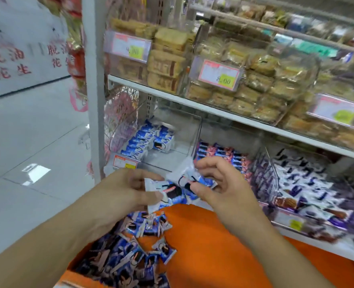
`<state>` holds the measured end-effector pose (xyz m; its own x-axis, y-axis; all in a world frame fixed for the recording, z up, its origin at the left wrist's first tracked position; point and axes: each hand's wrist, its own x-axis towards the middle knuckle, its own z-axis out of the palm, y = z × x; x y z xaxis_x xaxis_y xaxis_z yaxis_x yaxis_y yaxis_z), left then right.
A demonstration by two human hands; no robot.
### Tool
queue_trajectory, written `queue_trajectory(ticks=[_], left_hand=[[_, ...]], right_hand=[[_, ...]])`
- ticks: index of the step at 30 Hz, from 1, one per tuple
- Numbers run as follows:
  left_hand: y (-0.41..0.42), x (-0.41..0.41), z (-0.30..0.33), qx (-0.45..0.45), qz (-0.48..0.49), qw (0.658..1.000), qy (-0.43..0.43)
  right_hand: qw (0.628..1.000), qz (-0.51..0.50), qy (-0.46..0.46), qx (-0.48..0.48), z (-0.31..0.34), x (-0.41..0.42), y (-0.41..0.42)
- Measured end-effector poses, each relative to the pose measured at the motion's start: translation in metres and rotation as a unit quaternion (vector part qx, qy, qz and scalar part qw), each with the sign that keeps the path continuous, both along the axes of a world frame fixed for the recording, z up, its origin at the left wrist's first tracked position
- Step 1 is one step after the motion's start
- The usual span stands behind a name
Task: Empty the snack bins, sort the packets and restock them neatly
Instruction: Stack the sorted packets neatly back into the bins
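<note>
Both hands up in front of the shelf, busy with blue-and-white packets. Left hand (128,190) curled round one packet (167,194), thumb pressed on its face and fingers tucked behind, so clamped rather than spread. Right hand (215,183) pinching a second packet (187,175) between thumb and forefinger, remaining fingers loosely bent above it. Two packets touching or overlapping in the gap between the hands; long axis of the left one running roughly crosswise, from one hand toward the other (motion blur hides exact edges). Straight ahead and slightly up from the fingers: a clear bin (172,142) on the lower shelf, part filled, with a neat row of matching packets (149,140) standing along its left side and bare floor to the right of them. Likely next move a short forward reach into that bare part, left hand somewhat nearer to the standing row. Below the hands, an orange crate (213,246) holding a loose heap of more packets (130,256), still unsorted. To the right, neighbouring bins with pink-and-navy packets (223,156) and purple-and-white ones (302,183). Restocking judged partway done.
</note>
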<state>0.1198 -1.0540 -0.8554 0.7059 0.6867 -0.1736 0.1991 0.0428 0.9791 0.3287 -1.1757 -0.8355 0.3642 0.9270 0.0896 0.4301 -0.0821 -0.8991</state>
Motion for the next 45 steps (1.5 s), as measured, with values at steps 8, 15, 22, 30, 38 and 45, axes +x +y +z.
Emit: queue_trajectory(ticks=[8, 15, 22, 30, 38, 45], left_hand=[[0.002, 0.013, 0.002, 0.045, 0.031, 0.999, 0.001], [-0.001, 0.024, 0.001, 0.042, 0.052, 0.998, -0.021], [0.0, 0.029, -0.007, -0.034, 0.077, 0.994, -0.075], [-0.009, 0.036, 0.001, -0.124, 0.096, 0.98, -0.125], [-0.007, 0.035, -0.001, -0.101, 0.12, 0.983, -0.1], [-0.008, 0.037, -0.012, -0.098, 0.114, 0.984, -0.093]], right_hand=[[0.994, -0.025, 0.102, -0.01, -0.003, 0.02, -0.004], [0.985, -0.042, 0.168, -0.012, -0.004, 0.026, 0.001], [0.978, -0.042, 0.206, 0.001, -0.006, 0.028, 0.003], [0.975, -0.034, 0.217, 0.02, -0.003, 0.024, 0.001], [0.965, -0.024, 0.253, 0.062, 0.004, 0.023, 0.0], [0.983, -0.053, 0.173, 0.021, -0.009, 0.012, 0.004]])
